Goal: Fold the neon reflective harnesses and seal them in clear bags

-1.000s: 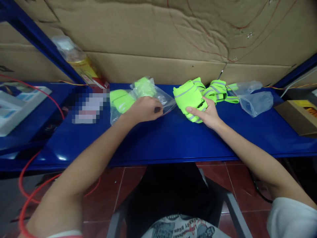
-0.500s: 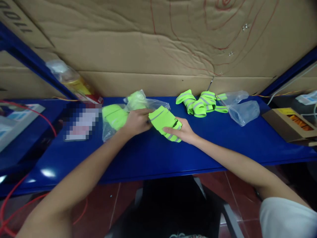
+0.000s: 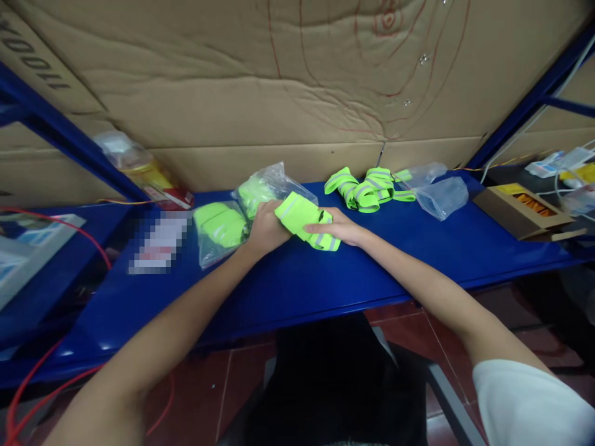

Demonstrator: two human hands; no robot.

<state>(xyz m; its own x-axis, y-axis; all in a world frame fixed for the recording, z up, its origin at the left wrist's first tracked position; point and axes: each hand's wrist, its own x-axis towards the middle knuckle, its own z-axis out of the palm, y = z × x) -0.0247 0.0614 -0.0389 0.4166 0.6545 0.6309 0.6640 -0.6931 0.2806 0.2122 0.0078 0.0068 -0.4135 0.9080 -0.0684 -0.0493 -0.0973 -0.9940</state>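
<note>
My right hand (image 3: 343, 227) grips a folded bundle of neon-yellow reflective strap (image 3: 297, 214), thumb on top, with grey stripes and a small black buckle. My left hand (image 3: 269, 228) is closed at the bundle's left end, its fingertips partly hidden behind the strap. Just behind that hand lies a clear plastic bag (image 3: 297, 186) with neon-yellow strap inside. Left of it rests another clear bag (image 3: 220, 224) packed with folded yellow strap. Further right, a loose heap of reflective straps (image 3: 367, 191) lies at the back of the blue table (image 3: 288, 291).
Transparent bags (image 3: 444, 197) lie right of the heap. An opened cardboard box (image 3: 525, 210) with orange contents stands at the right. On the left are a blurred-out flat object (image 3: 160, 241) and a bottle (image 3: 132, 158). A cardboard wall (image 3: 223, 105) closes the back.
My left hand has moved against the folded strap's left end, and the bundle has shifted slightly up. The whole view has turned a little to the right.
</note>
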